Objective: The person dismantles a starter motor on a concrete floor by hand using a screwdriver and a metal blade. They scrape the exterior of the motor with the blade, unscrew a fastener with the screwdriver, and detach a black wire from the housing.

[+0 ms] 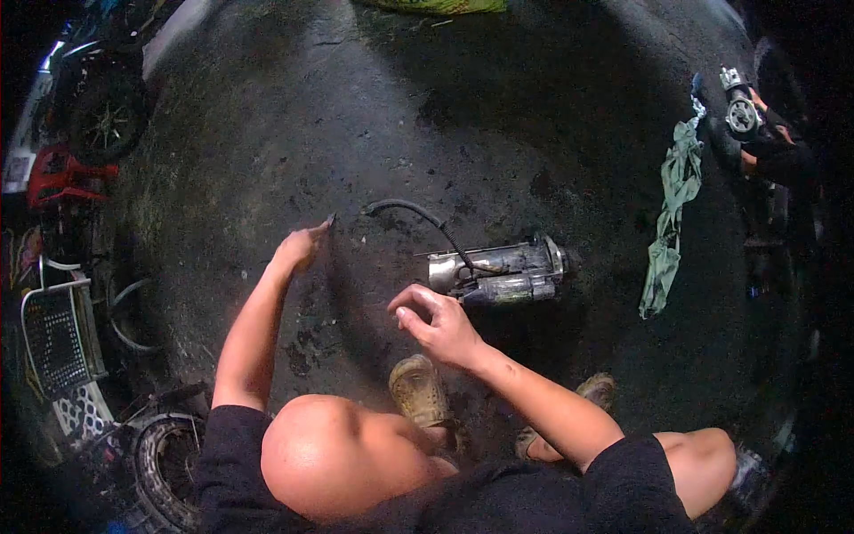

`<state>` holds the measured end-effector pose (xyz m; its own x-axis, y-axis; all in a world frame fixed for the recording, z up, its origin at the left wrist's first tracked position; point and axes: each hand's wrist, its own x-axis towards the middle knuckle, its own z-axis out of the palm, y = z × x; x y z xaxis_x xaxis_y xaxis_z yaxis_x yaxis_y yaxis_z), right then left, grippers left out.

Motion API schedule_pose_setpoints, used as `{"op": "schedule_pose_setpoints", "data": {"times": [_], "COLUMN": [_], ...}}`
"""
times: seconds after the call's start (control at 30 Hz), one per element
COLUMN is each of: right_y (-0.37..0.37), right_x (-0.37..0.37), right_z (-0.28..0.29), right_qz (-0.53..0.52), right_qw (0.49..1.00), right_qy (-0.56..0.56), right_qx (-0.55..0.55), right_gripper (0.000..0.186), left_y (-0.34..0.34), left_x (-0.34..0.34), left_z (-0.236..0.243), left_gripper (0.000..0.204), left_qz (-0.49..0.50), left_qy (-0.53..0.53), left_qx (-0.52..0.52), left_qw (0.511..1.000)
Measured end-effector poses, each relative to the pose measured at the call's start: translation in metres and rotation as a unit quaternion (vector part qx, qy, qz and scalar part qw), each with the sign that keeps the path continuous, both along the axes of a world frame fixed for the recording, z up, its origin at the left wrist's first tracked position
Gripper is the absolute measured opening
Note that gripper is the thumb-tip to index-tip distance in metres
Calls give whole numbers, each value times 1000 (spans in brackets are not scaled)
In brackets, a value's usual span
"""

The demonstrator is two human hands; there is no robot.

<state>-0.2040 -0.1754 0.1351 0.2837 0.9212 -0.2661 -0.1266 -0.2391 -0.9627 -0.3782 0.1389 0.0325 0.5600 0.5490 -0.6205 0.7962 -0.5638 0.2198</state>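
Observation:
My left hand (302,249) reaches out over the dark floor, fingers closed on a small dark item (330,220), too small to make out. My right hand (434,325) is in front of me above my shoes, fingers loosely curled and apart, holding nothing. Beyond it, a starter motor (498,267) with two metal cylinders lies on the floor. A curved black cable (416,214) runs from it toward the left, ending a short way right of my left hand. My worn tan shoes (411,392) are below my hands.
A crumpled green cloth (667,231) lies at right. Another person's arm (769,120) is beside a metal part with a wheel (740,114). Along the left stand a tyre (160,463), metal racks (53,347), a red object (67,178) and a wheel (102,116).

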Motion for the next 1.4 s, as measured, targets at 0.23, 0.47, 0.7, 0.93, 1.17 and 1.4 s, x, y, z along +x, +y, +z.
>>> {"op": "schedule_pose_setpoints", "data": {"times": [0.23,0.47,0.7,0.93,1.17,1.4], "right_y": [19,17,16,8,1,-1], "right_x": [-8,-6,-13,-15,-19,-20], "right_z": [0,-11,-8,-3,8,11], "right_qz": [6,40,0,2,14,17], "right_qw": [999,998,998,999,999,999], "right_qy": [49,56,57,45,19,13], "right_qx": [5,-10,25,23,25,29], "right_gripper": [18,20,16,19,19,19], "left_y": [18,17,32,22,-4,-9], "left_x": [6,16,7,6,-22,-28], "left_z": [10,3,-20,-14,10,8], "left_gripper": [43,54,59,48,46,51], "left_qz": [-131,-34,-71,-44,81,43], "left_qy": [87,89,110,124,-29,-5], "left_qx": [39,6,32,53,43,75], "left_qw": [987,995,991,990,995,996]}}
